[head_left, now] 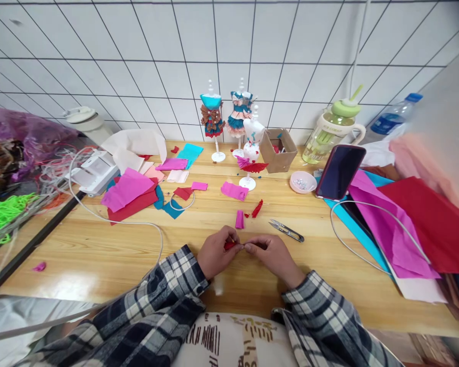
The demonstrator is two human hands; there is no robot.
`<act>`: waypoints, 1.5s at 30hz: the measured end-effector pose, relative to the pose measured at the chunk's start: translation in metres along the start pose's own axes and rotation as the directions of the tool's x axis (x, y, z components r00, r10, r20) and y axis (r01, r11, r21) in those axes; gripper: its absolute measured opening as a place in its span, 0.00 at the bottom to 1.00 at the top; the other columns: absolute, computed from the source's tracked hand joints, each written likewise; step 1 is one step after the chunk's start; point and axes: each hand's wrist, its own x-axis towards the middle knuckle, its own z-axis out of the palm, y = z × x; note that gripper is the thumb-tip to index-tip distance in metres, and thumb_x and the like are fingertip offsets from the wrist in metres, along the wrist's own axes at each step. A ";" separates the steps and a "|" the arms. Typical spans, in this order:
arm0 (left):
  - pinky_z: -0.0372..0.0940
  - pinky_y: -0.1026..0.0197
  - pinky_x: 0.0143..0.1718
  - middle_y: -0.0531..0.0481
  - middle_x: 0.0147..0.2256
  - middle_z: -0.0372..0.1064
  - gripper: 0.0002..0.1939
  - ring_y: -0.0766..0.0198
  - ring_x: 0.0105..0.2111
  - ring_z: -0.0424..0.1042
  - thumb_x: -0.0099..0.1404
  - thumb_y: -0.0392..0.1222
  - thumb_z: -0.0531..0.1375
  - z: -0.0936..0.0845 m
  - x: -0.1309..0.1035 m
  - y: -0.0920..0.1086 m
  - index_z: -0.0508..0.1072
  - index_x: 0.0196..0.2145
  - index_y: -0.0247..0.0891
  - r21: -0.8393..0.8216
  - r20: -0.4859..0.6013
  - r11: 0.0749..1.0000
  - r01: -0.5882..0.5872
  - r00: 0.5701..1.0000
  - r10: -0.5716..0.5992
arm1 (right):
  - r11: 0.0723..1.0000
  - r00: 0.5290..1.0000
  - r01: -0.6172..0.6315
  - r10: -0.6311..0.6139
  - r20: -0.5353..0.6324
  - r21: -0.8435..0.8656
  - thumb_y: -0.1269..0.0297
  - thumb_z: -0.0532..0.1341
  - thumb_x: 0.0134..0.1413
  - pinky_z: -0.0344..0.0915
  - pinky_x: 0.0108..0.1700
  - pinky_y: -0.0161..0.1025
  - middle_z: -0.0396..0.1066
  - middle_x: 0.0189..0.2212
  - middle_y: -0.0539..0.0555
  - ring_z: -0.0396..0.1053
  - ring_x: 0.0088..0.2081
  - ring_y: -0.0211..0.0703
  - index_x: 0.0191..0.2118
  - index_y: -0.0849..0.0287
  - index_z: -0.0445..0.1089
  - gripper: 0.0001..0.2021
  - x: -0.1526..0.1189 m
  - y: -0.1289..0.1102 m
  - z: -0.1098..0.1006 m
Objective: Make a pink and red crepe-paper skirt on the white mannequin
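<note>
My left hand (pixel 219 251) is closed round a small piece of red crepe paper (pixel 230 245), mostly hidden by the fingers. My right hand (pixel 272 254) pinches at the fingertips of the left, thumb and forefinger pressed together; what lies between them is too small to make out. Just beyond the hands are a folded magenta strip (pixel 239 219) and a red scrap (pixel 257 208). Thread snips (pixel 286 230) lie to the right. Farther back stands a small white dress form (pixel 254 133) with a red and magenta pleated skirt (pixel 251 164).
Two dressed forms, one in a turquoise top (pixel 211 101), stand by the wall beside a cardboard box (pixel 278 153). A bead bowl (pixel 303 182), a propped phone (pixel 340 172) and a bottle (pixel 331 130) are at right. A white cable (pixel 118 222) crosses the left side.
</note>
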 end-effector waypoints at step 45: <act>0.50 0.48 0.55 0.52 0.31 0.70 0.06 0.61 0.38 0.65 0.66 0.39 0.57 -0.022 -0.012 -0.010 0.75 0.37 0.44 0.535 0.288 0.706 -0.464 0.886 0.364 | 0.430 0.982 -0.007 -0.168 -0.088 -0.903 0.60 0.55 0.62 0.62 0.33 0.38 0.71 0.37 0.59 0.71 0.35 0.45 0.43 0.59 0.69 0.11 0.043 -0.042 0.025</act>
